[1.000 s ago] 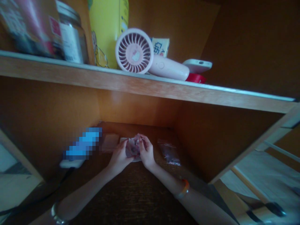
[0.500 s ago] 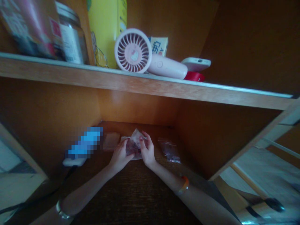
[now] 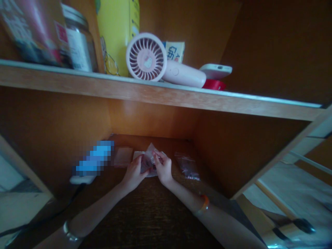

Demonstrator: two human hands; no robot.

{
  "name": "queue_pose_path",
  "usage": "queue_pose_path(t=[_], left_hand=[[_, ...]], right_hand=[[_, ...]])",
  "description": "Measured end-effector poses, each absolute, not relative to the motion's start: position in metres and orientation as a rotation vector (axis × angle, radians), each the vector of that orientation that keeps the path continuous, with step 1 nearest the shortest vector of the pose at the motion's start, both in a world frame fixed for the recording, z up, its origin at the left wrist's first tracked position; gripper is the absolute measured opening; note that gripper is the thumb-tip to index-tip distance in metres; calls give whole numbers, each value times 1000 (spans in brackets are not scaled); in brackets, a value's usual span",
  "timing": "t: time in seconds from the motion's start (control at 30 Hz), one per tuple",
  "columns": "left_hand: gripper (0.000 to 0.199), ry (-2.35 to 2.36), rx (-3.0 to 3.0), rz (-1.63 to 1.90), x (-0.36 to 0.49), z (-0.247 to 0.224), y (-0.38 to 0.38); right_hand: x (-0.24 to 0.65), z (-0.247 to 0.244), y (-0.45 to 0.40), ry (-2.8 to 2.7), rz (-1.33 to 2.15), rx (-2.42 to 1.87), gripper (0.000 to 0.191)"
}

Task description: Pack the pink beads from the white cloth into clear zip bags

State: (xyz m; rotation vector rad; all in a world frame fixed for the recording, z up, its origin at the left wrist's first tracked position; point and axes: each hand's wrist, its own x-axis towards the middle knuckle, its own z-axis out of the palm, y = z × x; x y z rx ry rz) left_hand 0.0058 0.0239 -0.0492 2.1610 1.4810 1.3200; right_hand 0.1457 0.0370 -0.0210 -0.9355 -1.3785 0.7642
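A small clear plastic bag with dark bits inside is held between both hands over the dark wooden desk. My left hand grips its left side, thumb low and fingers behind. On the right side, my right hand pinches the upper part of the plastic, its fingertips drawn together. To the right of that hand lies another clear zip bag with small dark contents. A flat, pale, see-through packet rests left of my left hand.
A blurred-out lit device with a cable stands at the left wall. Overhead, the shelf edge crosses the view, bearing a pink fan, a jar, a yellow container and a white device.
My right hand's fingers have closed in from a more spread pose and moved slightly left on the bag's upper part. My left hand has barely moved.
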Motion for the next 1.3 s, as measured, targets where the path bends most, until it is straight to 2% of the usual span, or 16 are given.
queue_pose_path(t=[0.17,0.37,0.47,0.6,0.67,0.87,1.13,1.3], left_hand=[[44,1546,2209,1279,7,-50,23],[47,1582,2154,1320,4,-34,21],[41,1656,2104,1285,-3,-18,21],[21,1640,2129,1144,-12,5,3],[25,1657,2247,1038,-14,10,-21],[47,1769,2807,704,-27,-17,-100],[30,1785,2878,763,-55,-34,-120],[47,1509,3081,754,-67,-45,-135]], right_hand=[[146,-24,37,-1371,788,-878,18],[146,-19,36,-1273,713,-914,24],[146,-17,37,-1248,696,-928,31],[147,-18,41,-1228,686,-953,36],[148,-19,43,-1241,678,-954,35],[147,-22,45,-1231,665,-960,34],[149,-22,46,-1246,620,-942,32],[149,-23,47,-1256,618,-937,32]])
